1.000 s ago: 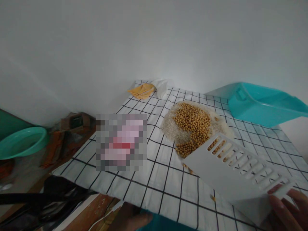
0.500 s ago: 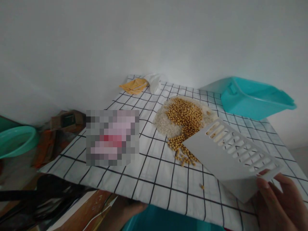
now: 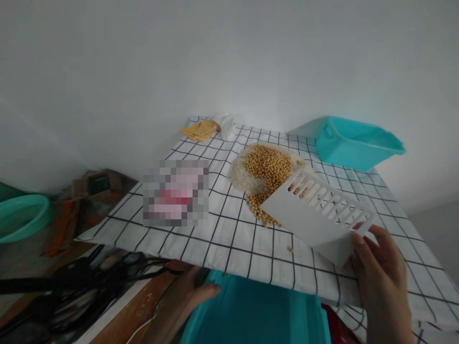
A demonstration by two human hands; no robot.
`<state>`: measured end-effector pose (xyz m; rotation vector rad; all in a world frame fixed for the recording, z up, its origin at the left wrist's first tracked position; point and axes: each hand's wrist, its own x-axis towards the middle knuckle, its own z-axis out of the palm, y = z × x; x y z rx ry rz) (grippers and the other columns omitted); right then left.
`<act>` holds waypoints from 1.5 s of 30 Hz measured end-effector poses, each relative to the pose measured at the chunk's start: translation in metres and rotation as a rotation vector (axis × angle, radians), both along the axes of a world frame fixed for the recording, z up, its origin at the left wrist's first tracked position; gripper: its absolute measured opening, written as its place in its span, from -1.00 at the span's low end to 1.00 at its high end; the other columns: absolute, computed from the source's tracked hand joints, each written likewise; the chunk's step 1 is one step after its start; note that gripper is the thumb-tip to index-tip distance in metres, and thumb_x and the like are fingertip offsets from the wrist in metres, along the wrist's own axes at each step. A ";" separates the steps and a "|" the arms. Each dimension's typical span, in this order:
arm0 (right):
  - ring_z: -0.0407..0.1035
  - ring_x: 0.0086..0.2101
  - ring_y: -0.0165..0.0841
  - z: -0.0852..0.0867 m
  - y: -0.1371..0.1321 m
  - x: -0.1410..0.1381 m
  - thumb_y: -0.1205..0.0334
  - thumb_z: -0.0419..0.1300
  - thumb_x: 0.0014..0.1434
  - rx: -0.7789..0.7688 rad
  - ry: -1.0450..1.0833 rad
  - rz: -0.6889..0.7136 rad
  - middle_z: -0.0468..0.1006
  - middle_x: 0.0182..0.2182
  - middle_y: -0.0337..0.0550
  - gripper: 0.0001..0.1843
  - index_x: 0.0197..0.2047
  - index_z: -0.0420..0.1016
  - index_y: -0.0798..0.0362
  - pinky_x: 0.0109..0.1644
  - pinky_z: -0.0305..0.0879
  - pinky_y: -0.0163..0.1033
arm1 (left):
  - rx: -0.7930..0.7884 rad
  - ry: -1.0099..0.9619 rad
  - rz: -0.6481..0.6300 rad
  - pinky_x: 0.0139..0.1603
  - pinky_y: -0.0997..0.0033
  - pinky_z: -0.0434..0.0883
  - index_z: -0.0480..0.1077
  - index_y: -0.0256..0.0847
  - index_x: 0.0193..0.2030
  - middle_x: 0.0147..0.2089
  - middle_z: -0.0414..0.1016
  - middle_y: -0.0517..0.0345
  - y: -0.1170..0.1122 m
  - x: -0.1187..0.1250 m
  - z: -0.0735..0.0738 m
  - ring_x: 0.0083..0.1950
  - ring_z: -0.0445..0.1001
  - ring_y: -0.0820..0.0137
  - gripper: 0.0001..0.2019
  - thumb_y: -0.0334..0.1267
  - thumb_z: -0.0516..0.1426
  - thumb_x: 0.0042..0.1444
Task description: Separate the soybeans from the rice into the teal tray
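My right hand point(image 3: 382, 267) grips the near right end of a white plastic piece with a row of slots point(image 3: 311, 220), thumb and fingers closed on its edge. That piece leans over the tablecloth, its far left corner against a pile of soybeans point(image 3: 268, 167). Whitish grains like rice point(image 3: 242, 174) lie beside and under the beans. Below the table edge, my left hand point(image 3: 186, 296) holds the left rim of a teal bin point(image 3: 258, 310), thumb over the rim; its other fingers are mostly hidden. A single bean point(image 3: 290, 249) lies near the table edge.
A second teal bin point(image 3: 358, 143) stands at the back right of the checked tablecloth point(image 3: 215, 239). Yellow cloth point(image 3: 201, 130) and a white cloth or bag point(image 3: 226, 126) lie at the back. A blurred-out pink item point(image 3: 175, 191) is on the left. A green basin point(image 3: 23, 217) sits lower left.
The view has shifted, showing more of the lower teal bin and both hands. Fewer loose beans show in front of the white slotted piece, whose corner sits against the near beans.
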<state>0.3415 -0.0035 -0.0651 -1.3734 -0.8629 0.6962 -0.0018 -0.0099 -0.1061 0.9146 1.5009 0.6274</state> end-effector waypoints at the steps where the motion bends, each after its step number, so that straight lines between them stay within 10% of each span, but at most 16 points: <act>1: 0.53 -0.34 -0.25 0.000 0.000 0.000 0.07 0.35 0.05 0.010 -0.004 0.013 0.63 -0.29 -0.11 -0.66 -0.13 0.45 -0.03 -0.47 0.36 -0.36 | 0.011 -0.006 0.006 -0.21 0.20 0.48 0.55 -0.11 -0.38 -0.35 0.72 0.13 -0.002 0.002 0.003 -0.18 0.63 -0.06 -0.77 -0.27 0.26 -0.30; 10: 0.51 -0.35 -0.27 0.008 0.003 -0.005 0.00 0.32 0.07 0.056 -0.002 0.141 0.62 -0.31 -0.18 -0.67 -0.15 0.41 -0.06 -0.42 0.38 -0.31 | -0.023 -0.148 0.090 -0.36 0.34 0.52 0.50 -0.14 -0.24 -0.46 0.71 0.27 -0.017 0.016 0.030 -0.35 0.67 0.12 -0.65 -0.30 0.27 -0.30; 45: 0.49 -0.37 -0.31 0.022 -0.009 -0.024 0.06 0.31 0.11 0.102 -0.099 0.074 0.63 -0.33 -0.15 -0.76 -0.20 0.45 -0.02 -0.38 0.30 -0.30 | -0.073 -0.320 0.050 -0.32 0.29 0.52 0.54 -0.19 -0.16 -0.37 0.70 0.15 -0.016 0.010 0.022 -0.33 0.65 0.13 -0.65 -0.31 0.29 -0.19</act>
